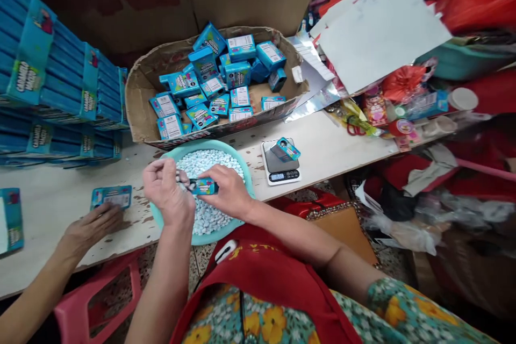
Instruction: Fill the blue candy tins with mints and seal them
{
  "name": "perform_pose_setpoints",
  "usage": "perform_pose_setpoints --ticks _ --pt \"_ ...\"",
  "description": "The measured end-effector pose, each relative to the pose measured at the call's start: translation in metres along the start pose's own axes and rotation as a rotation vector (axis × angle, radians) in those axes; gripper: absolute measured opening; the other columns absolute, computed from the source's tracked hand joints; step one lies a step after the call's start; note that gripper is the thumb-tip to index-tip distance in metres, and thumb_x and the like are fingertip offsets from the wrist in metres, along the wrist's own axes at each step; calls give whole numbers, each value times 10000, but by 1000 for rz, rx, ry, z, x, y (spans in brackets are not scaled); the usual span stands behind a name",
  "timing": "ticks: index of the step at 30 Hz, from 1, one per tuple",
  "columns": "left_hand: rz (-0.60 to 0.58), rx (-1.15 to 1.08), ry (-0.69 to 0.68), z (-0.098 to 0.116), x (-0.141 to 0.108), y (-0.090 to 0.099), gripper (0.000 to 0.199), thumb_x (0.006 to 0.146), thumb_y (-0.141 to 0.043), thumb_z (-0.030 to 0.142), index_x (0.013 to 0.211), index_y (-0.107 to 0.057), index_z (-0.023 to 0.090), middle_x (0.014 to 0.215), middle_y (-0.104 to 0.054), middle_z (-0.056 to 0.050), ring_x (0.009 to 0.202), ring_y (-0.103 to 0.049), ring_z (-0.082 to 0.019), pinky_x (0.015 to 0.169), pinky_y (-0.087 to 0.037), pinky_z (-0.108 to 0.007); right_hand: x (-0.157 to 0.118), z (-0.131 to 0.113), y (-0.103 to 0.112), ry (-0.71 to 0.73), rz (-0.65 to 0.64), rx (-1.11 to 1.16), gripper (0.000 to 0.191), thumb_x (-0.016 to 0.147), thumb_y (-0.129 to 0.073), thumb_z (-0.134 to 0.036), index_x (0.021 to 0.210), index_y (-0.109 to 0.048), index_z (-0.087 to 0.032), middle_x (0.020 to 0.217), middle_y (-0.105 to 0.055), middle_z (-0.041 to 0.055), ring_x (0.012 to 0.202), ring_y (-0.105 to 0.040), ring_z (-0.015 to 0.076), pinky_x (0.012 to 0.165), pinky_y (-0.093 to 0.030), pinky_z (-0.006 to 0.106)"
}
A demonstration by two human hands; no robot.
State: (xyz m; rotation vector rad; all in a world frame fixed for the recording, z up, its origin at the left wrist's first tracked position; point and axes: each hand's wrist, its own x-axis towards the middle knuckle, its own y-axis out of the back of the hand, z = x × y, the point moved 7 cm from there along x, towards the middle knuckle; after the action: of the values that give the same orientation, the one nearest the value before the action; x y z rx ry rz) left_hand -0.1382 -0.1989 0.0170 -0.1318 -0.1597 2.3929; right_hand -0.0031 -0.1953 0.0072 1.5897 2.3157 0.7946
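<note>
Over a turquoise basin (246,172) full of small pale candies (212,220), my right hand (231,191) grips a small blue candy box (205,186), tilted on its side. At that box's left end, my left hand (167,185) has its fingers curled, with a few candies showing at the fingertips. To the right of the basin sits a small digital scale (282,169), and another blue box (288,148) with a dark round opening rests on its plate. Behind the basin, a cut-down cardboard box (141,91) holds several more blue candy boxes (237,72).
Tall stacks of blue display packs (64,80) stand at the left. A co-worker's hand (97,226) touches a flat blue pack (110,196) on the table. White card (382,37), red bags and mixed packets crowd the right. A pink stool (99,301) stands below the table edge.
</note>
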Motion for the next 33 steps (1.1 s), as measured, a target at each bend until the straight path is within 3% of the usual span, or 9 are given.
perform_pose_setpoints --ticks 7,12,16,19,21,24,26,31,33 --pt "-18 -40 121 3 -1 -7 280 629 -689 191 811 -477 195 594 -431 88 380 -384 -37 347 -233 -187 -5 10 9 -37 15 121 316 688 -745 -259 977 -620 -231 941 -634 16 935 -592 188 824 -450 302" --pt "-163 -76 331 -17 6 -9 391 536 -691 137 826 -442 215 567 -407 97 389 -343 -25 365 -204 -163 -31 18 57 -76 135 285 361 664 -778 -289 985 -628 -223 947 -632 21 932 -602 177 836 -476 301" --pt "-193 291 323 -57 6 11 321 524 -623 154 806 -476 194 507 -363 107 364 -331 -43 374 -226 -168 -73 35 108 -165 239 337 358 662 -783 -296 984 -642 -229 941 -627 26 887 -612 177 804 -495 311" --pt "-406 734 283 -84 -1 16 241 590 -575 205 831 -564 195 523 -489 57 423 -472 -112 446 -352 -213 -114 65 144 -324 355 320 346 662 -779 -305 971 -645 -223 942 -628 27 848 -616 174 763 -504 307" --pt "-552 981 207 -90 -4 15 202 633 -581 250 831 -606 214 582 -576 9 531 -560 -171 517 -390 -246 -142 92 168 -458 460 284 348 664 -772 -325 966 -644 -211 941 -640 33 839 -619 181 756 -504 319" --pt "-578 1160 24 -81 3 9 161 648 -618 287 800 -636 238 655 -625 -21 605 -575 -201 552 -368 -259 -181 130 200 -615 634 197 397 646 -773 -368 979 -644 -195 921 -659 41 836 -619 200 759 -502 354" --pt "-550 1102 71 -79 9 8 174 646 -640 298 804 -641 226 657 -621 -20 574 -555 -184 544 -370 -254 -200 147 217 -661 728 148 428 635 -773 -388 993 -646 -192 916 -664 45 833 -617 206 756 -502 367" --pt "-397 423 620 -96 12 14 188 627 -662 253 756 -562 161 571 -489 28 452 -409 -74 416 -289 -167 -216 163 233 -695 807 135 450 618 -780 -401 994 -652 -190 913 -672 49 812 -612 200 755 -499 365" --pt "-394 304 756 -98 3 7 195 613 -674 233 733 -549 142 589 -492 22 462 -409 -58 397 -265 -146 -215 165 230 -708 783 166 450 625 -777 -406 997 -649 -188 919 -672 49 817 -611 197 759 -495 360"
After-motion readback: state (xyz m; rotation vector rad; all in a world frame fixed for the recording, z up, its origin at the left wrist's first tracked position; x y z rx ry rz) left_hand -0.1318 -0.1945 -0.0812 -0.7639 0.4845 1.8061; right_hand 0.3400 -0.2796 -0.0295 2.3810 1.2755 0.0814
